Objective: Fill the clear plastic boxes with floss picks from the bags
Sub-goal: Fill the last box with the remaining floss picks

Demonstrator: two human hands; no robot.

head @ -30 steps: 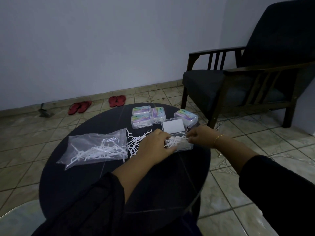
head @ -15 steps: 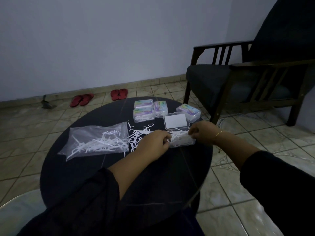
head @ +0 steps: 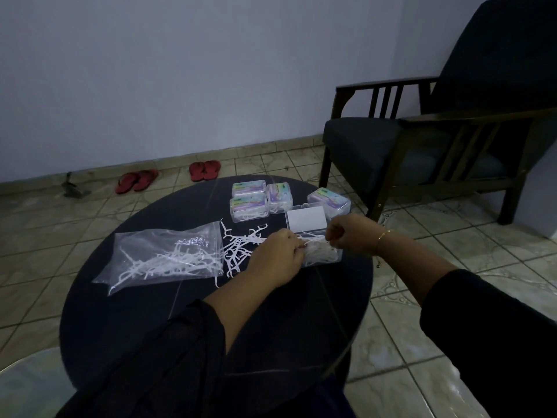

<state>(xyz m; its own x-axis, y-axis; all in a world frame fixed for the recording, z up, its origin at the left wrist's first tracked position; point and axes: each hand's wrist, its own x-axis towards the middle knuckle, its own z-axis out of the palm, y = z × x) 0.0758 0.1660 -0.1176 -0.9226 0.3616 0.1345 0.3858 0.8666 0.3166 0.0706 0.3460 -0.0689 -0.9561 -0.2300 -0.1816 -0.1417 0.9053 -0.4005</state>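
With the left hand (head: 278,257) and right hand (head: 349,233) both pinching white plastic floss picks (head: 316,251) over the open clear plastic box (head: 336,259), lay them parallel, flat, away from the hinged lid at twelve o'clock.

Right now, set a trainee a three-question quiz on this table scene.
1. True or false: the open clear plastic box lies between the left hand and right hand.
2. How many closed labelled plastic boxes sit behind it?
3. The clear plastic bag of white floss picks lies: A) to the person's left of the loose white floss picks, B) on the dark armchair.

Key: 1 true; 2 four; 3 A.
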